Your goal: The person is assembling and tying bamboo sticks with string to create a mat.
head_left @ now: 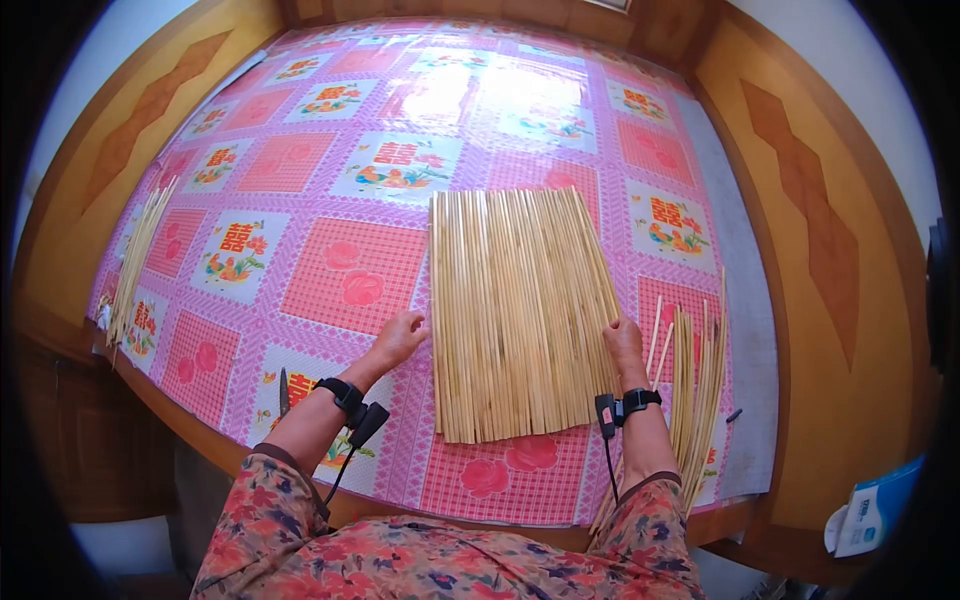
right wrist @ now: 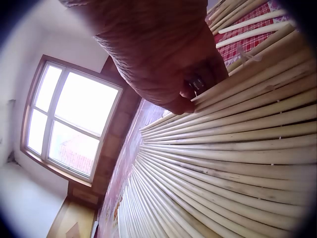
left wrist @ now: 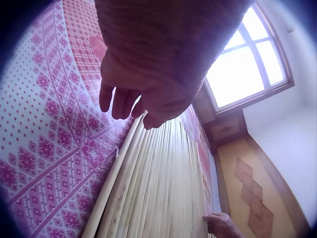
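A mat of straight, straw-coloured stalks [head_left: 520, 310], laid side by side, lies flat on the patterned pink cover [head_left: 250, 340]. My right hand [head_left: 623, 345] pinches its right edge; in the right wrist view the thumb rests along the outermost stalks [right wrist: 237, 94], and a dark ring shows on a finger. Small white thread stitches dot the stalks there. Just off the mat's left edge hovers my left hand [head_left: 400, 337], its fingers loosely bent with nothing between them. The left wrist view puts those fingers [left wrist: 119, 104] above the mat's left side.
Loose stalks [head_left: 685, 390] lie right of the mat, partly behind the right forearm. Another bundle of thin stalks [head_left: 138, 260] lies at the far left edge. A dark pointed blade [head_left: 284, 390] shows beside the left forearm. A blue-and-white packet [head_left: 875, 510] is at the lower right.
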Tool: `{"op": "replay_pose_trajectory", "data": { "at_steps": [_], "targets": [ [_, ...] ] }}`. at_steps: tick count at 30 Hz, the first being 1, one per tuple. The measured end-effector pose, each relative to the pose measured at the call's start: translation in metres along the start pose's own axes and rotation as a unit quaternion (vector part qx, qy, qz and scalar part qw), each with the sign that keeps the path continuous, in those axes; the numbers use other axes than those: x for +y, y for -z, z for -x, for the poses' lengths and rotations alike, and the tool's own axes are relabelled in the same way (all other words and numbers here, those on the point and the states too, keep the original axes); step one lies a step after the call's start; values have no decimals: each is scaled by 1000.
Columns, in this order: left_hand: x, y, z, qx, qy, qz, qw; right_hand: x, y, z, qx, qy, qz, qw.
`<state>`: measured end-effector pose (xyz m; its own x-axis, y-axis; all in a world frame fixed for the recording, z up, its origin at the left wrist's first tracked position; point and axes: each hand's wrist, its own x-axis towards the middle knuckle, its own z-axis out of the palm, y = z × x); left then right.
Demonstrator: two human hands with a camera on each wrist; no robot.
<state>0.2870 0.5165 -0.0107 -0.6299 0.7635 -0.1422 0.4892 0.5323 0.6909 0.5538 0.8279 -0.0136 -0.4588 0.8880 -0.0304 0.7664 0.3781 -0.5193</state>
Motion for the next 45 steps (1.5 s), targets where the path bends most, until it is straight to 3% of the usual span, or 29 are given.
{"op": "replay_pose_trajectory", "data": {
  "at_steps": [2, 3, 5, 8, 11, 16, 18, 23, 25, 29, 33, 35, 38, 40, 42, 44, 45],
  "targets": [
    [-11, 7, 14, -65, -1, 43, 997, -4, 7, 0, 1, 17, -77, 997],
    [-9, 12, 25, -56, 1, 45, 997, -7, 7, 1, -1, 26, -77, 997],
    [-7, 24, 46, -87, 64, 126, 986, -16, 7, 2, 48, 64, -185, 979],
    [-4, 37, 73, -106, 139, 229, 958, -56, 23, 12, 53, 131, -238, 961],
    [-6, 40, 92, -104, 150, 313, 932, -114, 44, 35, 50, 206, -231, 950],
    [-11, 66, 128, -79, 132, 390, 908, -216, 88, 99, 8, 258, -252, 933],
    [-21, 79, 142, -90, 119, 434, 889, -256, 102, 133, -66, 268, -324, 905],
    [-68, 124, 180, -65, 106, 493, 861, -363, 112, 231, -114, 281, -346, 888],
    [-96, 146, 191, -29, 110, 553, 826, -409, 111, 268, -174, 256, -412, 857],
    [-154, 210, 221, -55, 93, 620, 777, -480, 82, 304, -204, 275, -476, 810],
    [-211, 263, 240, -57, 47, 641, 764, -520, 37, 315, -220, 243, -534, 779],
    [-237, 278, 249, -44, 31, 653, 756, -528, 13, 321, -272, 218, -565, 748],
    [-272, 298, 257, -8, -18, 678, 735, -530, -32, 320, -245, 209, -546, 773],
    [-296, 309, 263, 95, 1, 697, 710, -528, -64, 315, -226, 218, -524, 792],
    [-317, 314, 264, 137, 52, 680, 719, -520, -98, 313, -201, 216, -468, 833],
    [-360, 319, 266, 116, 60, 598, 791, -519, -112, 323, -176, 200, -384, 884],
    [-340, 334, 279, 111, 58, 613, 780, -506, -139, 312, -118, 220, -365, 897]
  ]
}}
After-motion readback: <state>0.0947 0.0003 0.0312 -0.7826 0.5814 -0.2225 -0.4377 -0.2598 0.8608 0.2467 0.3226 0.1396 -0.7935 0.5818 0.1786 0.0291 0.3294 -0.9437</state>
